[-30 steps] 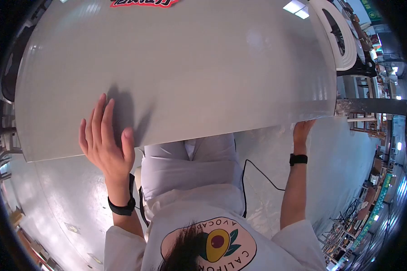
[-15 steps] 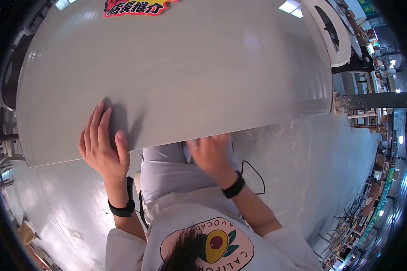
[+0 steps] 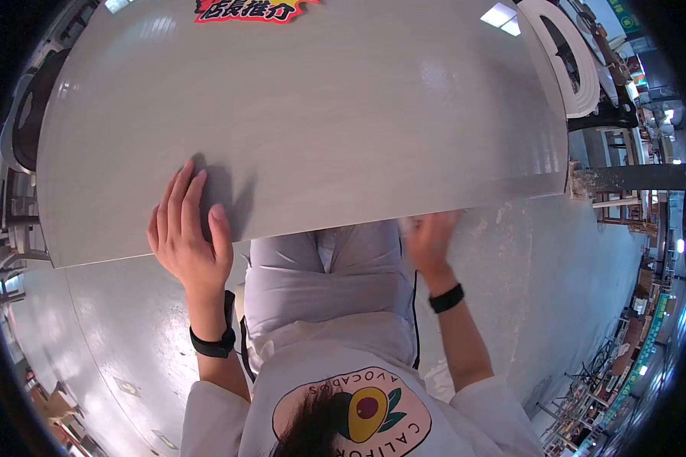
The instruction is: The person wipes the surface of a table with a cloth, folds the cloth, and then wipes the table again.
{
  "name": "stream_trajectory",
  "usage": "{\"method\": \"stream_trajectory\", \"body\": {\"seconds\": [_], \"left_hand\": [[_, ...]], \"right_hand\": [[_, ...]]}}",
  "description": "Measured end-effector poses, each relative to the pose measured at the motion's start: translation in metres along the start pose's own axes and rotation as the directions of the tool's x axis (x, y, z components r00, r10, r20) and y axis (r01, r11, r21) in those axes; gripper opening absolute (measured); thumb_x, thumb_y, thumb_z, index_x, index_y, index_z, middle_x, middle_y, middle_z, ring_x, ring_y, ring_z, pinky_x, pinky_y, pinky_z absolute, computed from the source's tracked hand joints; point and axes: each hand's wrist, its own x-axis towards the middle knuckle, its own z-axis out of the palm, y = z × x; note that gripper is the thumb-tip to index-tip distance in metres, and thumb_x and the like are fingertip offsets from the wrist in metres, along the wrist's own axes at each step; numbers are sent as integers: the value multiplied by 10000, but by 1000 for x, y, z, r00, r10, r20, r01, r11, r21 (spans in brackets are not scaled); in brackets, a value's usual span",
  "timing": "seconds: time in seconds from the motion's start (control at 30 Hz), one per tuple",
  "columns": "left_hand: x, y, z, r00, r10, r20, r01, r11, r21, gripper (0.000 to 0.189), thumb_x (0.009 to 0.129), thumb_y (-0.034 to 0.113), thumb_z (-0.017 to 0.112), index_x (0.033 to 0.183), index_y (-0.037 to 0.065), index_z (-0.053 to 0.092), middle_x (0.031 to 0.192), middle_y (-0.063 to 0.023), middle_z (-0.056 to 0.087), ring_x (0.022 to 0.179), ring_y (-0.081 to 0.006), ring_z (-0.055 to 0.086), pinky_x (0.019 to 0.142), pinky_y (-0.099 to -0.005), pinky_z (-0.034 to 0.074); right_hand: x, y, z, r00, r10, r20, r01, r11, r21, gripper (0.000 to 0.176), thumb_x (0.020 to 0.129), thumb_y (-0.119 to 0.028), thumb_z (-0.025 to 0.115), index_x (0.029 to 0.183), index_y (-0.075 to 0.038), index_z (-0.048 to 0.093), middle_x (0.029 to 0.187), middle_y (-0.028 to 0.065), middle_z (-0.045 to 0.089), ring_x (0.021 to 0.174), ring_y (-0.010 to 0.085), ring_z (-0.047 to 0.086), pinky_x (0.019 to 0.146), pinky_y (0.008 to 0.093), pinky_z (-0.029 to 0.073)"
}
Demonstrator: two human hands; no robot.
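Observation:
My left hand (image 3: 190, 232) lies over the near left edge of the grey tabletop (image 3: 320, 129), fingers stretched out and thumb apart, with nothing in it. Its shadow falls on the surface beside the fingers. My right hand (image 3: 432, 242) is at the table's front edge, right of my lap. Its fingers are blurred and partly hidden at the edge, and a small pale patch shows beside them; I cannot tell whether they hold it. Each wrist wears a black band.
A red and yellow sign with Chinese characters (image 3: 251, 9) lies at the table's far side. White chair backs (image 3: 583, 84) stand at the right corner, and a dark chair (image 3: 42, 110) is on the left. Cluttered shelves (image 3: 633, 343) line the right side beyond the grey floor (image 3: 541, 305).
My right hand has moved right, from over my lap to beside my thigh at the table edge. The left hand stays resting on the table; the view has shifted slightly.

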Motion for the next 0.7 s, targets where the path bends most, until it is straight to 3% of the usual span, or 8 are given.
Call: {"method": "stream_trajectory", "body": {"seconds": [0.1,0.17,0.27,0.37,0.43,0.53,0.63,0.7], "left_hand": [[-1,-2,2,1000,5,-14,-5,1000,-13,350,949,280,437,1177,118,647,1275,-32,626,1173,-217,579,990,-352,374],[0,-2,1,1000,3,-22,-3,1000,-20,348,950,277,435,1176,119,648,1273,-30,628,1174,-216,579,986,-351,377],[1,0,0,1000,-5,-11,5,1000,-23,346,949,269,434,1173,119,650,1271,-29,629,1178,-215,579,982,-351,382],[2,0,1,1000,-3,-16,2,1000,-23,343,946,256,432,1170,120,653,1273,-28,629,1181,-214,579,979,-351,385],[2,-1,2,999,-4,-34,3,1000,-18,336,916,264,453,1141,127,663,1260,-9,637,1165,-197,589,968,-333,380],[3,0,3,999,-9,-42,9,1000,1,334,899,263,461,1127,132,667,1254,1,641,1158,-187,594,965,-327,374],[4,2,3,999,-5,-42,5,1000,2,336,898,264,461,1130,133,665,1254,-1,641,1157,-186,594,969,-329,370],[5,3,4,999,-3,-41,3,1000,-2,337,898,265,460,1131,133,664,1253,-2,641,1157,-188,594,968,-329,370]], "right_hand": [[-5,81,-17,984,114,-135,-137,975,-177,573,899,-217,595,1383,18,395,1435,265,365,1374,464,246,1143,571,146],[-14,133,-28,936,279,-217,-316,936,-158,591,908,-141,563,1419,41,328,1463,280,325,1379,469,232,1160,539,129],[-8,157,-42,895,382,-231,-422,893,-157,590,921,-114,545,1427,61,298,1503,279,259,1390,439,238,1166,503,145],[-8,130,-30,773,607,-187,-594,795,123,664,919,-119,543,1459,81,213,1525,274,219,1436,396,165,1189,468,90],[-33,101,-3,839,509,-193,-513,858,34,644,958,-163,534,1470,55,210,1526,247,239,1410,371,257,1157,462,202],[-30,8,-13,959,248,138,-284,837,468,621,960,-182,540,1472,-6,236,1509,199,286,1378,325,345,1104,439,336],[-27,-51,-33,924,-188,332,-48,805,591,468,950,-182,537,1381,-19,453,1399,162,496,1297,342,466,1069,472,391],[-29,-59,-58,916,15,401,-325,616,718,424,931,-160,581,1328,-29,512,1326,156,560,1159,309,579,906,422,511]]}}
